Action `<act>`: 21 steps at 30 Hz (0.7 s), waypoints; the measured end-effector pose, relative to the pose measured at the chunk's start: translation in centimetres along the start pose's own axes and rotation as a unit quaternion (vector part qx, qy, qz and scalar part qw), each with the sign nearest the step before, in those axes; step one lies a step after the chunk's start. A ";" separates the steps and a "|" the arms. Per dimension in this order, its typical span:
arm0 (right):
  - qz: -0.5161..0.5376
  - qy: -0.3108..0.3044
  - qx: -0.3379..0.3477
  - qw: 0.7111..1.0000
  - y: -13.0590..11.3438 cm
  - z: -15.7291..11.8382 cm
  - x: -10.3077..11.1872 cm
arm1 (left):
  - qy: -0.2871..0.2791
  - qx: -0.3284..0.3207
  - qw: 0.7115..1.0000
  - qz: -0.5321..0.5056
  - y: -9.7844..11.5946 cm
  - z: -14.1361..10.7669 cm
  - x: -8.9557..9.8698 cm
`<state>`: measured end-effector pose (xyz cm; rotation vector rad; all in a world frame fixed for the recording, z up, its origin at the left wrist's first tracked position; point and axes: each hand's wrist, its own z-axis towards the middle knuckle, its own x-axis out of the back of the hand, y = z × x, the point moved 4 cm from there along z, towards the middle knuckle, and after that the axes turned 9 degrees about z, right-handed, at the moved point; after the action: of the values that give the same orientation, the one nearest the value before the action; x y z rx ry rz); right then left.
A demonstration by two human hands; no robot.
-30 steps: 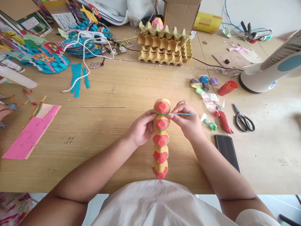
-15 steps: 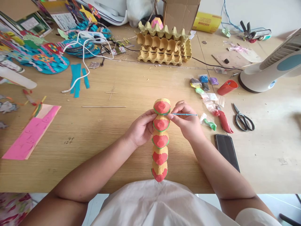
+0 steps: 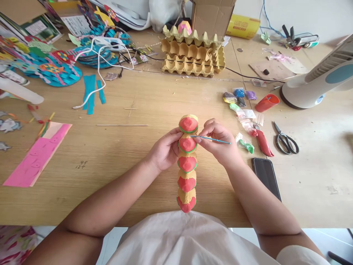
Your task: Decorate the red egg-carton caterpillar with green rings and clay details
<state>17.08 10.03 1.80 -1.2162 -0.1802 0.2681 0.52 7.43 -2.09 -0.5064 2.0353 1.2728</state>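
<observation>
A strip of egg carton cups stretches from mid-table toward my body, its bumps covered in red with green edging and bare yellow-tan parts. My left hand grips the strip from the left near its far end, thumb on the side and other fingers partly hidden behind it. In my right hand a thin blue stick-like tool is pinched between thumb and fingers. Its tip points left and lies at the gap between the two farthest cups; whether it touches is too small to tell.
Yellow egg cartons are stacked at the back. On the right lie clay packets, a red cup, scissors, a red-handled tool and a phone. A pink paper strip and blue paper craft are at left.
The blue tool has tilted, its outer end now lower, and its tip has moved from the far cup's green edge down to the gap. The strip has shifted slightly left.
</observation>
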 end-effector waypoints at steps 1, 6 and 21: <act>-0.006 0.009 0.004 1.000 -0.1 0.0 0.1 | 0.001 0.001 1.000 0.001 0.0 0.0 -0.1; -0.031 0.025 0.016 0.999 -0.2 0.1 0.4 | 0.004 0.013 1.000 -0.005 0.2 -0.1 -0.3; -0.123 -0.078 0.098 0.984 -2.4 0.4 0.9 | -0.006 0.023 1.000 0.000 0.2 -0.3 0.0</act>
<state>18.05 9.85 4.14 -0.9663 -0.4273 0.1604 0.32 7.26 -1.93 -0.4778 2.0499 1.2229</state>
